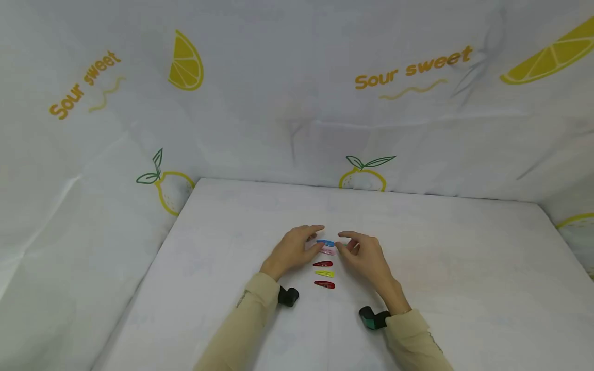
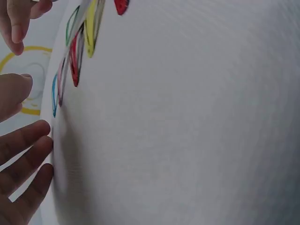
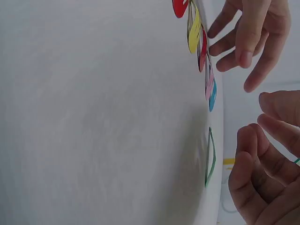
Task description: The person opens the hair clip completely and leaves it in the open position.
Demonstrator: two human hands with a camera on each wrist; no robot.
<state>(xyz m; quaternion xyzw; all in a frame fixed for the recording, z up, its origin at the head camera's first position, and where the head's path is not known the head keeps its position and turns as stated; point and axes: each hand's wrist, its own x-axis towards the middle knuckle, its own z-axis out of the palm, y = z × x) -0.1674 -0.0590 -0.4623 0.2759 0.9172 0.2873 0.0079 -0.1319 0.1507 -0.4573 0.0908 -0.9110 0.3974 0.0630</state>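
Snap hair clips lie in a column on the white table: a blue clip [image 1: 326,243], a pink clip [image 1: 327,252], a red clip [image 1: 323,264], a yellow clip [image 1: 324,274] and another red clip [image 1: 324,284] nearest the body. My left hand [image 1: 294,246] is at the left of the blue and pink clips, thumb and fingers apart with nothing gripped. Opposite it, at their right, is my right hand [image 1: 364,255], its fingers loosely bent and no clip seen between them. A green clip [image 3: 211,159] lies on the table by the right hand, mostly hidden in the head view.
The white tabletop [image 1: 441,247] extends around both hands. Behind it rises a white cloth [image 1: 278,77] printed with lemons and lettering. A dark device is strapped at each wrist, close to the table.
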